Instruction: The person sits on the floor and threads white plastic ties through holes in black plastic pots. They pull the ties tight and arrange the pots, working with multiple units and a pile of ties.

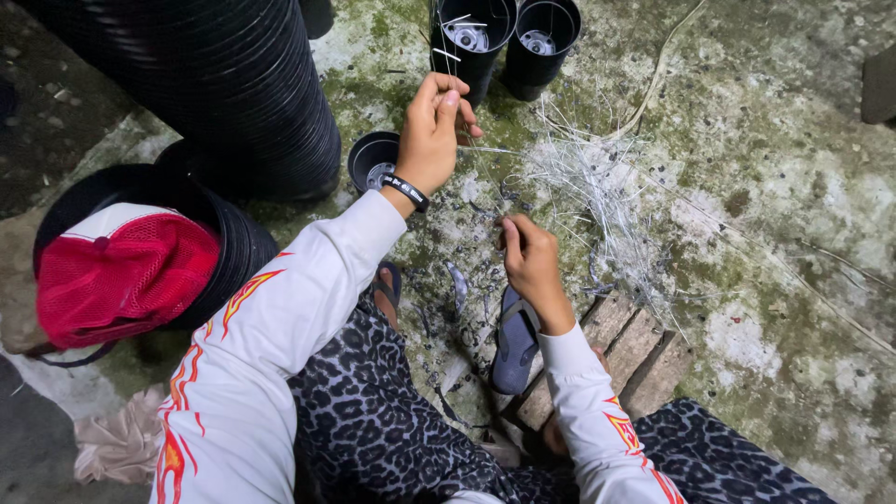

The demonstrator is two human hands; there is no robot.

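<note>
Both hands work at thin pale strands above a mossy concrete floor (775,140). Her left hand (434,131) is raised, fingers pinched closed on the upper end of a fine strand (471,140) that runs down toward the right hand (530,261), which is curled shut around its lower end near the ground. A black wristband (405,191) sits on the left wrist. Just right of the hands lies a tangled heap of similar pale strands (597,187). Small black pots (509,33) stand beyond the left hand, and another small pot (373,161) sits beside the wrist. A tall stack of black pots (233,84) lies to the left, with a red mesh cap (121,275) resting on a second stack. A sandal (515,341) and wooden boards (635,359) lie under the right forearm.
</note>
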